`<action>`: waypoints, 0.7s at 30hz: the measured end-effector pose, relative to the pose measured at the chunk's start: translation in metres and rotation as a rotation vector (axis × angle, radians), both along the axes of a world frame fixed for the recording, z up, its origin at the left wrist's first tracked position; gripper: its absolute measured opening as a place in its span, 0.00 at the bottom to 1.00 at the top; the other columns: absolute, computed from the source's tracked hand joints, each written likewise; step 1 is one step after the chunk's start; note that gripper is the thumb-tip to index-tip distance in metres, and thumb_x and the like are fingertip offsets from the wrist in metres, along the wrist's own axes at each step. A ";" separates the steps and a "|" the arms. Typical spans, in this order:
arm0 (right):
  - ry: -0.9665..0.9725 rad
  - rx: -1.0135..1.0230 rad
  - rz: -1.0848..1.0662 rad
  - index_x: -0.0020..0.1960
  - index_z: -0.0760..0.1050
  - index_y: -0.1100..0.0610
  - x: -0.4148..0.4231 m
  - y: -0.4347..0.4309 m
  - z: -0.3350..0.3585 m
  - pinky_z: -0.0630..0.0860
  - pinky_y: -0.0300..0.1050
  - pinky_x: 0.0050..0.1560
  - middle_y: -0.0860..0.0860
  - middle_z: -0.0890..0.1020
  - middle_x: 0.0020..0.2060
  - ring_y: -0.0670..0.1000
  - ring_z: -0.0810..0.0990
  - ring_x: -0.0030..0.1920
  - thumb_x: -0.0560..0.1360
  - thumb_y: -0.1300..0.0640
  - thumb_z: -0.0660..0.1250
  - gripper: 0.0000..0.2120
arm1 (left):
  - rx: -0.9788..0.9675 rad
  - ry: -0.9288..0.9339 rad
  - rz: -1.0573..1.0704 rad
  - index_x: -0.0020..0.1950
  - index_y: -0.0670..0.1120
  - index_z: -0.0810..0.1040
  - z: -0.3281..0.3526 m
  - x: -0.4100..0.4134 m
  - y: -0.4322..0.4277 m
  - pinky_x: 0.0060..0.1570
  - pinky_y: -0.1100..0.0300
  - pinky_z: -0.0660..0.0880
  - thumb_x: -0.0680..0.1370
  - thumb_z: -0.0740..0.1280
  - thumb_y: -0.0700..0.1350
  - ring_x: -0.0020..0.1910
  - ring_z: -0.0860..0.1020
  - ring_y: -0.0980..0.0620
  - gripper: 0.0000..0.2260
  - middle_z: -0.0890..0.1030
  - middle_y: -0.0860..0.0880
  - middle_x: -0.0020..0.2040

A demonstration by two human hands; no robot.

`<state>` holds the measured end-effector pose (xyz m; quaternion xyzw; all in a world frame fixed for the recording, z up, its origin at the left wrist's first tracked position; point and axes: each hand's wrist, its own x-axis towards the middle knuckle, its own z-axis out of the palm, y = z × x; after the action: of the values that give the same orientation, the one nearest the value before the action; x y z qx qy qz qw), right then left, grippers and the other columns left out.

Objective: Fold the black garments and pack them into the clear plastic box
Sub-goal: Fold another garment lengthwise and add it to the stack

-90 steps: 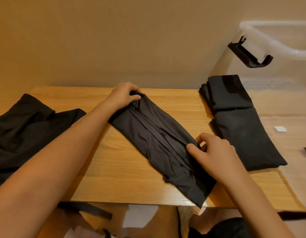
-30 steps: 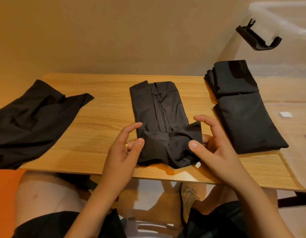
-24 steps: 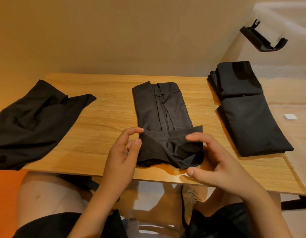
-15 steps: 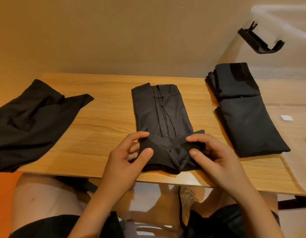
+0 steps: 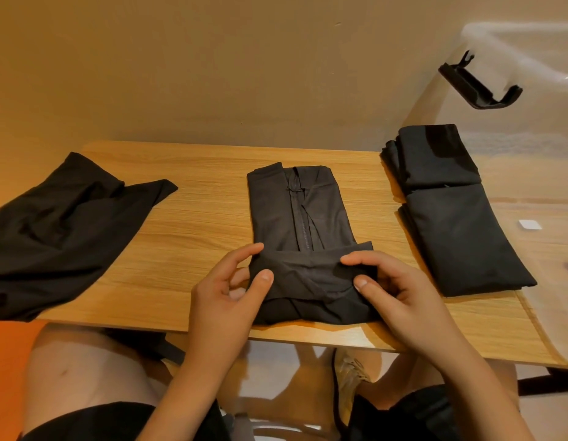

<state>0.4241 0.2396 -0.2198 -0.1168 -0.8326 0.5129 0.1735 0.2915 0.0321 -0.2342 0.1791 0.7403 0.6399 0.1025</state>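
The wooden table (image 5: 193,237) carries three garments; the unfolded garment (image 5: 60,230) lies at left; the part-folded garment (image 5: 301,218) lies at centre, near the front edge; the folded garment (image 5: 448,218) lies at right, inside the plastic box (image 5: 531,62).

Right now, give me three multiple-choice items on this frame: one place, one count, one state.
1. Where does the unfolded black garment lie on the wooden table?
A. left end
B. right end
C. centre

2. How many folded bundles make up the stack of folded garments on the right?
A. one
B. two
C. four

3. What are the left hand and right hand doing to the middle garment?
A. resting apart from it
B. lifting it off the table
C. pinching its near end, folded over

Answers: 1 A, it drapes over the left edge. 2 B, two bundles sit end to end. 3 C, thumbs and fingers clamp the doubled-over hem.
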 end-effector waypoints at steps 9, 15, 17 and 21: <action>-0.136 -0.051 0.111 0.65 0.73 0.34 0.000 -0.003 0.008 0.76 0.31 0.53 0.31 0.77 0.58 0.37 0.78 0.60 0.73 0.49 0.75 0.24 | 0.008 -0.022 -0.011 0.62 0.66 0.79 -0.004 -0.007 0.004 0.50 0.59 0.80 0.76 0.73 0.46 0.58 0.81 0.40 0.19 0.83 0.38 0.51; -0.037 -0.008 -0.012 0.63 0.76 0.38 -0.007 -0.005 0.002 0.76 0.32 0.52 0.32 0.78 0.57 0.38 0.78 0.59 0.77 0.58 0.72 0.21 | 0.006 -0.009 -0.006 0.63 0.62 0.81 -0.002 -0.004 0.003 0.46 0.67 0.75 0.76 0.73 0.44 0.52 0.81 0.49 0.18 0.82 0.45 0.46; -0.009 0.008 -0.015 0.64 0.76 0.39 -0.009 -0.004 0.005 0.76 0.31 0.51 0.32 0.78 0.57 0.38 0.78 0.59 0.78 0.59 0.71 0.20 | 0.013 0.009 0.001 0.63 0.62 0.81 0.004 -0.003 0.003 0.43 0.70 0.74 0.76 0.73 0.44 0.52 0.80 0.52 0.18 0.80 0.47 0.46; 0.033 0.018 -0.023 0.64 0.76 0.41 -0.015 -0.002 0.013 0.77 0.31 0.48 0.32 0.78 0.56 0.39 0.79 0.58 0.78 0.60 0.70 0.19 | 0.035 0.045 0.014 0.60 0.68 0.80 0.013 -0.006 0.002 0.56 0.59 0.80 0.76 0.74 0.45 0.60 0.82 0.50 0.19 0.85 0.50 0.52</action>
<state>0.4096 0.2374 -0.2066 -0.1165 -0.8328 0.5051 0.1942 0.2860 0.0341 -0.2211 0.1899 0.7325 0.6491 0.0781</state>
